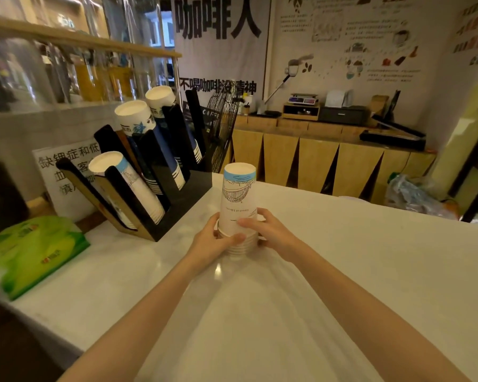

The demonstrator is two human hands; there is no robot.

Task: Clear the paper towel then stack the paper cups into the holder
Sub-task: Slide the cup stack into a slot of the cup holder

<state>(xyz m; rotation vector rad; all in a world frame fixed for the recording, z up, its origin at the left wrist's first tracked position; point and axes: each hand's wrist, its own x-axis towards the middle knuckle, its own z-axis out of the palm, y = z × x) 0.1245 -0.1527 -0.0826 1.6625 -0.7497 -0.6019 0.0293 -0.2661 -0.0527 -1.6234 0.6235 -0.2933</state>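
Observation:
A stack of white paper cups (238, 199) with a blue band and line drawings stands upside down on the white counter (370, 257). My left hand (215, 238) and my right hand (265, 230) grip its lower rims from both sides. The black cup holder (177, 199) stands to the left, tilted back. Its front slot holds a matching white stack (122, 183); the two slots behind hold blue-and-white cup stacks (144, 133). No paper towel is visible on the counter.
A green tissue pack (31, 252) lies at the counter's left edge. A printed sign (64, 172) leans behind the holder. A black fan (221, 128) stands beyond the holder. A plastic bag (414, 194) sits past the counter's far right edge.

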